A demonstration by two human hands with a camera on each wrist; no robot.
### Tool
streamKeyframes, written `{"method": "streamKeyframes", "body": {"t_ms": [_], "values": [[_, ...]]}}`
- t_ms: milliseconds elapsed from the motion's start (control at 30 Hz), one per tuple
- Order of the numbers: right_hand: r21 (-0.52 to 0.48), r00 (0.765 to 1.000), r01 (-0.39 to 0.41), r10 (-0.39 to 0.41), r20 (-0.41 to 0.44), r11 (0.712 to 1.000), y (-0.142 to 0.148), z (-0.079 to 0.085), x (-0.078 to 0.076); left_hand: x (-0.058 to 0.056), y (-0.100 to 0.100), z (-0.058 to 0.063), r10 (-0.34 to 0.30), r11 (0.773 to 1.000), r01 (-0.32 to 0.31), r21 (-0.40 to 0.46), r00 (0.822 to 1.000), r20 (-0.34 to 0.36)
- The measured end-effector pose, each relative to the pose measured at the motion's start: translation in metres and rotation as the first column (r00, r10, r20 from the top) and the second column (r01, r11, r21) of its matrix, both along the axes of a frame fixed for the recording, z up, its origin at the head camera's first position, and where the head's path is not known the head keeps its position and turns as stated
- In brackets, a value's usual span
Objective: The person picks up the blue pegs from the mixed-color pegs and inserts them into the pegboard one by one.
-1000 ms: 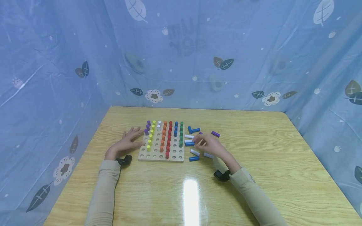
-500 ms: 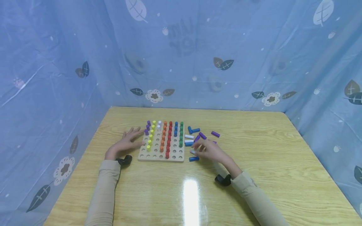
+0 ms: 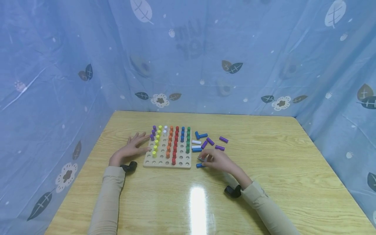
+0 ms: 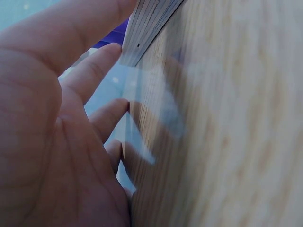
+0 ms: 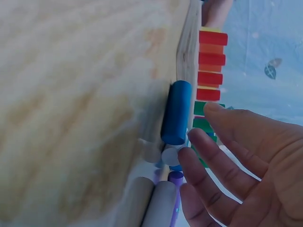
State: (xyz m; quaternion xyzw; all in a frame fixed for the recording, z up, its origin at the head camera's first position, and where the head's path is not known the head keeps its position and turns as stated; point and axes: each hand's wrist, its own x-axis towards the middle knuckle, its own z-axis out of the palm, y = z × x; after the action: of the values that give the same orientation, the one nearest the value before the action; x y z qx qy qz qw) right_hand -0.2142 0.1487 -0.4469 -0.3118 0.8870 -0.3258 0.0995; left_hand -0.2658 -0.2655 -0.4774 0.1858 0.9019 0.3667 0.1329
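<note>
A wooden pegboard (image 3: pixel 167 165) holds upright pegs in columns of purple, yellow, white, orange, red, blue and green. My left hand (image 3: pixel 133 147) lies spread at the board's left edge, thumb and a fingertip against its side (image 4: pixel 142 33). To the right of the board, my right hand (image 3: pixel 218 159) hovers low over loose pegs, thumb and fingers apart. Its fingertips are right at a white peg (image 5: pixel 171 155), partly covered by the hand in the head view. A blue peg (image 5: pixel 176 113) lies just beyond, and another white peg (image 5: pixel 158 205) is below the palm.
Several loose purple pegs (image 3: pixel 224 139) lie behind the right hand. White pegs (image 3: pixel 196 142) and blue pegs (image 3: pixel 203 135) lie along the board's right side. A patterned blue curtain (image 3: pixel 202 58) encloses the wooden table (image 3: pixel 264 156) at the back and sides.
My right hand has moved toward the near side, from the white and blue pegs beside the board to the lower white peg. Purple pegs behind it are uncovered. The left hand stays put.
</note>
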Motion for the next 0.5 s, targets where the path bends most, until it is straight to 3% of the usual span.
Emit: {"method": "streamKeyframes", "body": {"t_ms": [100, 500], "values": [[0.005, 1.0, -0.005, 0.005, -0.009, 1.0, 0.0, -0.002, 0.002, -0.003, -0.002, -0.005, 0.003, 1.0, -0.003, -0.007, 1.0, 0.009], [0.046, 0.999, -0.002, 0.004, -0.033, 0.999, -0.002, -0.004, 0.011, -0.003, -0.002, -0.004, 0.006, 1.0, -0.006, 0.002, 1.0, 0.026]]}}
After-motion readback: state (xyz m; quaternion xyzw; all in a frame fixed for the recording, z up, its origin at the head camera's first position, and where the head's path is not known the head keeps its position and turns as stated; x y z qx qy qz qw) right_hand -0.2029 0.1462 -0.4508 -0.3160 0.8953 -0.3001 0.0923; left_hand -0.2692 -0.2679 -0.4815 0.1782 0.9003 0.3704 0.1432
